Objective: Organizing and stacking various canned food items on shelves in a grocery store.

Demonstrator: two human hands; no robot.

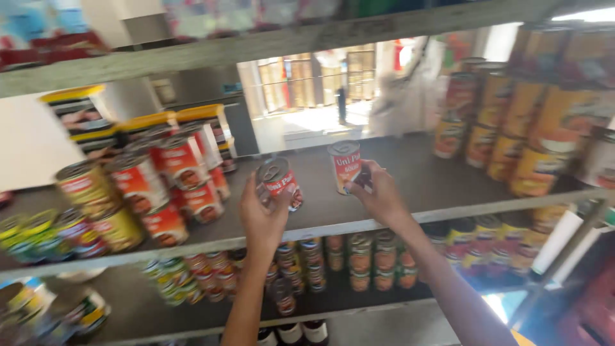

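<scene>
A: Hands?
B: Left hand (264, 214) has fingers wrapped round a tilted red soup can (279, 182). Right hand (379, 194) has fingers closed on an upright one (345, 165).
A: Where?
B: Both over the middle shelf (333, 229), between red can stacks (168, 186) and orange can stacks (519, 128).

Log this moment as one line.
left hand: grips tilted red-labelled tin can | right hand: grips upright red-and-white tin can | grey shelf
</scene>
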